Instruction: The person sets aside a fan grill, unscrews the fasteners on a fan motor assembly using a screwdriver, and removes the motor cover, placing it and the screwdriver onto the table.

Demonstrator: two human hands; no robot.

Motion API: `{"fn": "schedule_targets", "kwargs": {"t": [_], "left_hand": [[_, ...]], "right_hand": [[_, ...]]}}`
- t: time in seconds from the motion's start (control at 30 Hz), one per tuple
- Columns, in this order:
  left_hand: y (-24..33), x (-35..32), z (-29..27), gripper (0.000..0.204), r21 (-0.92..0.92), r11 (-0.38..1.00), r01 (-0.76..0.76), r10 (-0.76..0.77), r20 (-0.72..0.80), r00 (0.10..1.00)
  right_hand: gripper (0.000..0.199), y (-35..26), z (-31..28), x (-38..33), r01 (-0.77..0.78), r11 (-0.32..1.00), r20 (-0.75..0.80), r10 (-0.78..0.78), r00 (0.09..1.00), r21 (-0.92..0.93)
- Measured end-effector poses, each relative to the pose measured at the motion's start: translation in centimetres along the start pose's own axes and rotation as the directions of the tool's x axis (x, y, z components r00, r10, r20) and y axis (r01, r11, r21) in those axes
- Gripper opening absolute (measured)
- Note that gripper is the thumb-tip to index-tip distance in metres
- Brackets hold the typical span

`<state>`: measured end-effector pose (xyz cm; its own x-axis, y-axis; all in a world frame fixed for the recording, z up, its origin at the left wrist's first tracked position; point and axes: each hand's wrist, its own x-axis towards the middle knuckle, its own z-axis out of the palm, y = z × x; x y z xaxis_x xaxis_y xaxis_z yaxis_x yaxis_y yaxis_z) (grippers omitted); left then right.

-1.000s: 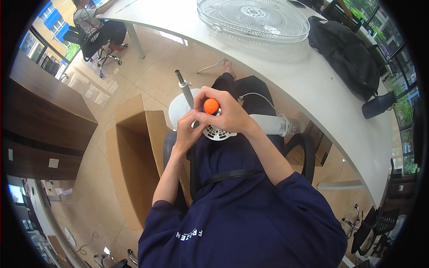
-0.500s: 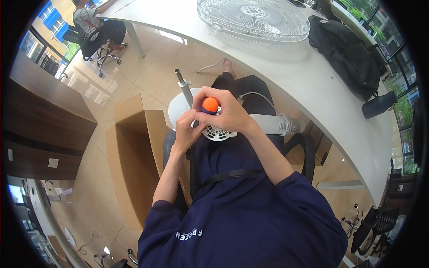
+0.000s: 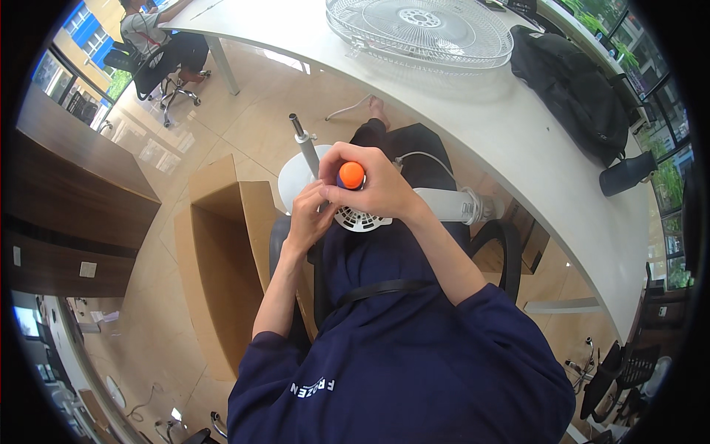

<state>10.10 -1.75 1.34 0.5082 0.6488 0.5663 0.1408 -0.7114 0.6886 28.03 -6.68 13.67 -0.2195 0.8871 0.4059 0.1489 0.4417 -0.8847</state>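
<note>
My right hand (image 3: pixel 373 186) is closed around a tool with an orange-capped handle (image 3: pixel 351 175), held upright over a white fan motor housing (image 3: pixel 364 219) resting on my lap. Just to its left, my left hand (image 3: pixel 310 214) grips the housing's edge. A white tube (image 3: pixel 447 205) runs right from the housing to a threaded end. Beyond my hands a white round base (image 3: pixel 297 177) with a grey metal pole (image 3: pixel 305 145) stands on the floor.
A white wire fan grille (image 3: pixel 421 29) lies on the curved white table (image 3: pixel 518 140), beside a black backpack (image 3: pixel 573 89). An open cardboard box (image 3: pixel 218 251) stands at my left. Another person sits on an office chair (image 3: pixel 159 55) at the far left.
</note>
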Motion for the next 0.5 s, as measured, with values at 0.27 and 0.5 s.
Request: {"fn": "schedule_targets", "kwargs": {"t": [0.27, 0.5], "left_hand": [[0.3, 1.0, -0.2, 0.014, -0.072, 0.989, -0.129, 0.131, 0.022, 0.991], [0.4, 0.0, 0.2, 0.017, -0.097, 0.992, 0.076, -0.074, 0.022, 0.997]], "right_hand": [[0.015, 0.2, 0.0, -0.2, -0.024, 0.999, -0.013, 0.025, 1.000, 0.021], [0.016, 0.5, 0.5, 0.0, 0.026, 0.999, -0.045, -0.025, 0.999, 0.021]]}}
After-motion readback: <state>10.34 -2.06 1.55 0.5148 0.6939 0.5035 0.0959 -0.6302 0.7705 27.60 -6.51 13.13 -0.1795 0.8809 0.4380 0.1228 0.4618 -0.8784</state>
